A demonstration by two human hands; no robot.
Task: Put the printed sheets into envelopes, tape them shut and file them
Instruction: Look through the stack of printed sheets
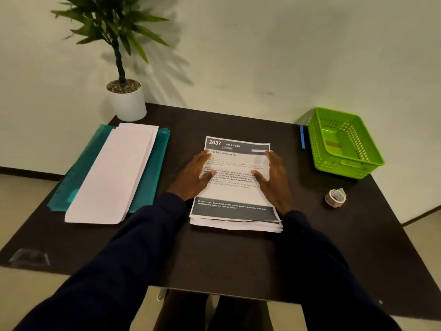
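A stack of printed sheets (235, 194) lies in the middle of the dark table (214, 259). The top sheet reads "2637 Living Room". My left hand (193, 175) rests flat along the stack's left edge with straight fingers. Along the right edge lies my right hand (274, 180), also flat, its thumb on the page. To the left, a pile of long white envelopes (114, 173) sits on teal plastic folders (152, 177). A roll of tape (335, 198) stands to the right of the sheets.
A green plastic basket (343, 144) sits at the back right with a blue pen (302, 137) beside it. A potted plant (127, 101) stands at the back left corner against the wall. A clear plastic scrap (29, 256) lies near the front left edge.
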